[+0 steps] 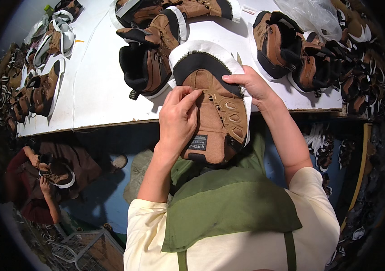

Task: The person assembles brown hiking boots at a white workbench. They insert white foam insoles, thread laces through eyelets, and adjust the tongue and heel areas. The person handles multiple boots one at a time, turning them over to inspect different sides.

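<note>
A brown shoe upper (212, 115) with a black toe and a white border is held up in front of me at the table's near edge. Its toe points away and its tongue, with a dark label, hangs toward me. My right hand (255, 86) grips the toe's right side, thumb on the black part and fingers hidden underneath. With thumb and fingertips pinched together, my left hand (177, 115) touches the upper where the tongue meets the toe, beside the lowest lace loops. Whatever lies in that pinch is too small to make out.
On the white table (97, 77), similar uppers stand left (149, 61) and right (278, 45) of mine. A clear plastic bag (312, 16) lies at the back right. Shoe piles line both sides. At lower left, another person's hands (43, 180) hold an upper near a wire crate (88, 248).
</note>
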The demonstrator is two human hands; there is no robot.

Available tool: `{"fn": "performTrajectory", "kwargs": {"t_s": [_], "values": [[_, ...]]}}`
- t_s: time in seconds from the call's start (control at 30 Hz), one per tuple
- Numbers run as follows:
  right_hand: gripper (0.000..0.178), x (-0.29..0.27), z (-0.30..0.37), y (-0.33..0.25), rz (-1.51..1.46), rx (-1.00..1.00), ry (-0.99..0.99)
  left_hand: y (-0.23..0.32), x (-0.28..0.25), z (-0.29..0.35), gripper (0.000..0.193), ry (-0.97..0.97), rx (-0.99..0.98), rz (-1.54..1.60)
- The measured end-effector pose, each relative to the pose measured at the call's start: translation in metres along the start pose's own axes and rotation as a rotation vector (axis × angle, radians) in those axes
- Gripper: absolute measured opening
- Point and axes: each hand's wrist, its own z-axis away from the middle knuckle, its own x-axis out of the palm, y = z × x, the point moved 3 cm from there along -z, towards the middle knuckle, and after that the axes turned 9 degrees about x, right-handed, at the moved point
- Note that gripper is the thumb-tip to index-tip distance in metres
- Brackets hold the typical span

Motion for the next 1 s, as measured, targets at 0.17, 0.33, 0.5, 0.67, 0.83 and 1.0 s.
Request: {"fn": "performTrajectory", "kwargs": {"t_s": [0.17,0.33,0.5,0.67,0.83,1.0], "values": [[0.045,0.001,-0.001,0.001,-0.006,0.000,-0.014,0.000,0.000,0.001,0.025,-0.029,0.024,-0.053],[0.045,0.000,-0.001,0.001,-0.006,-0.010,-0.016,0.001,0.000,0.001,0.023,-0.029,0.035,-0.050],[0.043,0.000,0.000,0.000,-0.006,-0.012,-0.012,0.001,-0.001,-0.003,0.014,0.055,-0.063,0.037],[0.042,0.007,0.008,-0.004,0.039,-0.048,0.051,0.001,0.000,-0.011,0.010,0.049,-0.217,-0.004],[0.038,0.017,0.017,-0.007,0.063,-0.094,0.077,0.004,0.000,-0.010,0.010,0.051,-0.244,-0.051],[0.037,0.034,0.027,-0.010,0.115,-0.188,0.098,0.009,-0.005,-0.009,0.011,0.040,-0.262,-0.099]]}}
